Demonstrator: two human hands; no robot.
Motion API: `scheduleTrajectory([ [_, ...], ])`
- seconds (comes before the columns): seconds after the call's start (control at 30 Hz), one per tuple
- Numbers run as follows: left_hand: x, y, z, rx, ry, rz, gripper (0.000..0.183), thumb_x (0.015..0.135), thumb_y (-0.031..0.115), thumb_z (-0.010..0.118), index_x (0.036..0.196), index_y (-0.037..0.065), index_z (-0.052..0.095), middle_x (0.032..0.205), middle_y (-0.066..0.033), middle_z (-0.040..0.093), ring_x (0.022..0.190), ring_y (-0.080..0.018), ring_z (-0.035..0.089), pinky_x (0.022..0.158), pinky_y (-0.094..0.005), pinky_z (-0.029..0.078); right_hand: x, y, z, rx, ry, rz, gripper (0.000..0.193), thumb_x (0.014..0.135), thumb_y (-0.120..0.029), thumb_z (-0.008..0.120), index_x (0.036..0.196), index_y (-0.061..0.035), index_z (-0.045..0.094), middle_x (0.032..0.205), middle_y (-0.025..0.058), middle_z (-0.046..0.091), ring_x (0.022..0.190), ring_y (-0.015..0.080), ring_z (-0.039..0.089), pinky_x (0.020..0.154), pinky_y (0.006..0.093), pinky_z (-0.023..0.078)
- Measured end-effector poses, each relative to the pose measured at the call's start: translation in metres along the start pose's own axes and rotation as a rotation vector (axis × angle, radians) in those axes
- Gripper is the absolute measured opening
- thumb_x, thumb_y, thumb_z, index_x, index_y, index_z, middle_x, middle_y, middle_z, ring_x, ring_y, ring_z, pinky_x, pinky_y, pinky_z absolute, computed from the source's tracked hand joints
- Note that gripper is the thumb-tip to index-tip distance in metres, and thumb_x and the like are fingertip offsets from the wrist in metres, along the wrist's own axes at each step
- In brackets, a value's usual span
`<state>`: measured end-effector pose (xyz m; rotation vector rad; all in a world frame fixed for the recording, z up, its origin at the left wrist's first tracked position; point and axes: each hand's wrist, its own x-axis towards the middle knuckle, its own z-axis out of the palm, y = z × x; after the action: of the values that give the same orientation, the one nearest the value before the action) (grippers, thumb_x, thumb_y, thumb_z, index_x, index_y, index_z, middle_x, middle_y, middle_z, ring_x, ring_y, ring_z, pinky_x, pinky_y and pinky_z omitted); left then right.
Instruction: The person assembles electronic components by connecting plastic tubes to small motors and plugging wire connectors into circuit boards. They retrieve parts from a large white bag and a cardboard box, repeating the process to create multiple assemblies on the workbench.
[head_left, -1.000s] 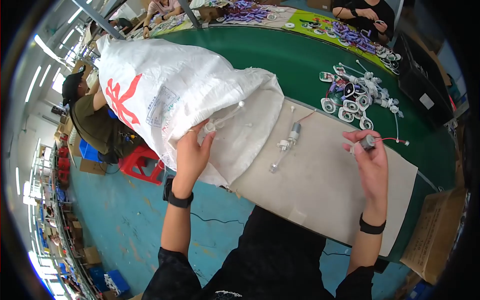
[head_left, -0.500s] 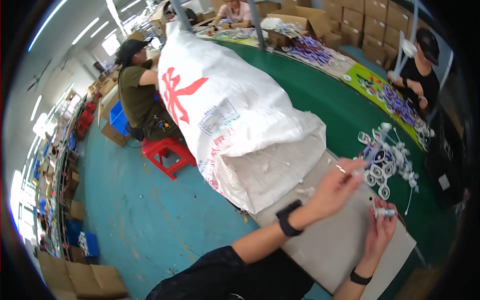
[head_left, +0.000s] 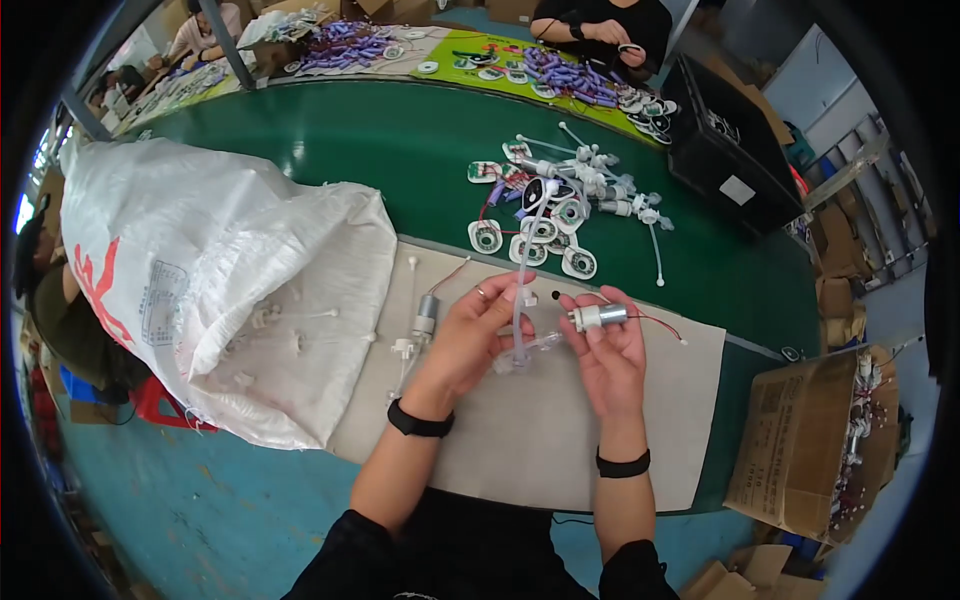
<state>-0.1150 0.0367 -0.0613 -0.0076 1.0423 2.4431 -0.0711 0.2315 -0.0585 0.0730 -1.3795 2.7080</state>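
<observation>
Fingers of my left hand (head_left: 470, 340) pinch a clear plastic tube (head_left: 530, 250), which stands upright with a transparent fitting at its lower end. My right hand (head_left: 612, 365), palm up, closes its thumb and fingers on a small silver motor (head_left: 604, 316) with a white plastic end. A thin red wire (head_left: 655, 322) trails from it to the right. Both hands are close together above a beige board (head_left: 650, 430). Beside my left wrist lies another motor (head_left: 426, 314), with white tube parts (head_left: 403, 348) next to it.
A white woven sack (head_left: 230, 215) lies open at left, white parts inside. Beyond the board, speaker-like discs (head_left: 540, 230) and white tube fittings (head_left: 590, 175) heap on the green table (head_left: 400, 160). At right are a black bin (head_left: 735, 150) and carton (head_left: 800, 430). A co-worker (head_left: 610, 30) sits opposite.
The view has swung right, bringing the carton into sight. My left hand, blurred before, now shows a clear tube and fitting in its fingers. The motor is still in my right hand.
</observation>
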Motion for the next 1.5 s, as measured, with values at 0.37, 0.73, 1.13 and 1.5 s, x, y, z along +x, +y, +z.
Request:
scheduleTrajectory([
  [0.37, -0.018, -0.009, 0.003, 0.414, 0.028, 0.059, 0.040, 0.092, 0.006, 0.074, 0.131, 0.005, 0.065, 0.101, 0.0000, 0.071, 0.086, -0.0060, 0.065, 0.073, -0.0221, 0.054, -0.005, 0.014, -0.003, 0.116, -0.005, 0.116, 0.029, 0.103, -0.017, 0.059, 0.128, -0.0041, 0.051, 0.123, 0.0135, 0.063, 0.118, 0.0336, 0.064, 0.103, 0.0458, 0.053],
  [0.73, -0.016, 0.009, 0.005, 0.328, 0.250, 0.191, 0.042, 0.102, 0.019, 0.063, 0.138, 0.002, 0.051, 0.118, -0.0103, 0.066, 0.091, -0.0213, 0.073, 0.072, -0.0309, 0.062, -0.002, 0.013, 0.003, -0.092, -0.012, 0.131, 0.027, 0.103, -0.021, 0.058, 0.123, -0.0043, 0.051, 0.115, 0.0128, 0.064, 0.120, 0.0375, 0.061, 0.106, 0.0490, 0.049],
  [1.13, -0.024, 0.005, 0.006, 0.519, 0.047, 0.028, 0.033, 0.099, 0.013, 0.066, 0.132, 0.008, 0.059, 0.106, -0.0055, 0.073, 0.073, -0.0057, 0.061, 0.056, -0.0187, 0.043, -0.006, 0.005, 0.004, 0.155, -0.003, 0.043, 0.026, 0.104, -0.011, 0.054, 0.128, -0.0040, 0.047, 0.129, 0.0182, 0.059, 0.128, 0.0372, 0.057, 0.106, 0.0441, 0.052],
  [1.5, -0.020, -0.001, 0.009, 0.396, 0.002, 0.012, 0.041, 0.088, -0.006, 0.072, 0.126, 0.003, 0.059, 0.112, -0.0015, 0.068, 0.082, -0.0016, 0.061, 0.068, -0.0168, 0.049, -0.004, 0.010, 0.001, 0.068, -0.010, 0.028, 0.028, 0.103, -0.015, 0.057, 0.127, -0.0033, 0.049, 0.126, 0.0177, 0.062, 0.124, 0.0377, 0.061, 0.104, 0.0436, 0.054],
])
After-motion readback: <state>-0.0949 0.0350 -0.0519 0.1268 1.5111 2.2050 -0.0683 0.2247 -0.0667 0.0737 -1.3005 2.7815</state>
